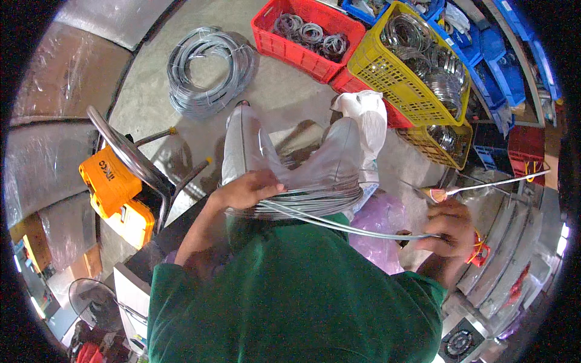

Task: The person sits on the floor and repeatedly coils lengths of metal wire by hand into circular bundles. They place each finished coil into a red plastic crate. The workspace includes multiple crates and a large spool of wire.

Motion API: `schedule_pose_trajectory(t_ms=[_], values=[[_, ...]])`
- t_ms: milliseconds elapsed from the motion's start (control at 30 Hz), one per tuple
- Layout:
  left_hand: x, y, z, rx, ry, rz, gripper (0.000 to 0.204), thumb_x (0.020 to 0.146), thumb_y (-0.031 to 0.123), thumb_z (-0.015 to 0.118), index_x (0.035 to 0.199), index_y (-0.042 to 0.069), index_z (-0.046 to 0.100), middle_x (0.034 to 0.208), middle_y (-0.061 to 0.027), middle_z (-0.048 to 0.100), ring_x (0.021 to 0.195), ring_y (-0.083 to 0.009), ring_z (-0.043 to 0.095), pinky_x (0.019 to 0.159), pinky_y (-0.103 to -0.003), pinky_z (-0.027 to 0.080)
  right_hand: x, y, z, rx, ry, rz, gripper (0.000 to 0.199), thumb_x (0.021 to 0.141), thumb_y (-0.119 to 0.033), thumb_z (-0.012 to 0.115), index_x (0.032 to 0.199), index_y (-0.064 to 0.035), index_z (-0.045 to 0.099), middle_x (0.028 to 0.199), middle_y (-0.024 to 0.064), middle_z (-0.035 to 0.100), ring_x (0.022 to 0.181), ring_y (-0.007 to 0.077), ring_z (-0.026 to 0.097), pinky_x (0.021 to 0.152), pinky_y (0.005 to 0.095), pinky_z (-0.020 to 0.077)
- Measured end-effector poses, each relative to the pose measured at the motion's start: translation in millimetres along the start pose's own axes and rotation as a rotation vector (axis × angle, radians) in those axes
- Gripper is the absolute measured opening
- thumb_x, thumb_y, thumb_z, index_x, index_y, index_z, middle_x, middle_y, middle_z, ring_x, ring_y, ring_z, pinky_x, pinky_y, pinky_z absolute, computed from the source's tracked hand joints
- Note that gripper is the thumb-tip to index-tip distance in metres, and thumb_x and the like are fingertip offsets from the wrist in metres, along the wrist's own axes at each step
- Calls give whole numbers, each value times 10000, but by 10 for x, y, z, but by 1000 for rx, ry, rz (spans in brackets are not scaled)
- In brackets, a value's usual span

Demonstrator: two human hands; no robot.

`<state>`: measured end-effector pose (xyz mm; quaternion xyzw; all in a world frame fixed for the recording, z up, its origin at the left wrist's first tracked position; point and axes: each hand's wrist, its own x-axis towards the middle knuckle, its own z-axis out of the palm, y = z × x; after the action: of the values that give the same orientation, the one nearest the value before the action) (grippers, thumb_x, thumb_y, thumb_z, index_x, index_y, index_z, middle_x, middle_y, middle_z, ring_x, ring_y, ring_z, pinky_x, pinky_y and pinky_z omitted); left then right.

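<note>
A coil of silvery wire (315, 199) lies across my lap, over grey trousers and against the green shirt. My left hand (251, 189) is closed over the coil's left side, thumb on top of the strands. Out to the right, my right hand (448, 230) is somewhat blurred and closed around the ends of a few strands pulled away from the coil. These strands run from the lap to the right hand in a shallow curve. The underside of the coil is hidden by my lap and shirt.
A larger wire coil (209, 71) lies on the floor ahead. Red (272, 45) and yellow crates (387, 78) holding smaller wire coils stand at the far right, beside blue bins (490, 60). At left are a metal-framed stand (130, 157) and an orange case (109, 178).
</note>
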<state>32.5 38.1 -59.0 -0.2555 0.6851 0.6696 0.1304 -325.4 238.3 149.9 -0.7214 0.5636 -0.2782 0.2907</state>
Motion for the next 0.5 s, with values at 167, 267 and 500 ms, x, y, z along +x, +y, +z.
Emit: schedule_pose_trajectory(t_ms=[167, 267, 500], values=[[14, 33, -30, -84, 117, 369, 502, 969, 436, 549, 1146, -26, 632, 1262, -163, 553, 1180, -305, 520, 1019, -412, 391, -328, -156, -508, -231, 331, 24, 384, 787, -409, 745, 725, -46, 637, 726, 72, 611, 656, 216, 565, 620, 318, 405], [-43, 133, -116, 38, 25, 676, 453, 950, 396, 588, 1131, -16, 644, 1261, -179, 556, 1211, -354, 497, 1046, -456, 360, -481, -200, -835, -574, 487, 172, 292, 866, -304, 667, 799, -20, 681, 830, 92, 649, 759, 238, 617, 660, 334, 446], [-422, 408, -350, -53, 495, 352, 157, 923, 162, 628, 927, 6, 616, 911, -63, 624, 801, -165, 572, 723, -302, 456, -343, 309, -1548, -591, 998, 191, 318, 953, -267, 596, 1057, 26, 658, 979, 89, 656, 887, 185, 592, 776, 308, 463]])
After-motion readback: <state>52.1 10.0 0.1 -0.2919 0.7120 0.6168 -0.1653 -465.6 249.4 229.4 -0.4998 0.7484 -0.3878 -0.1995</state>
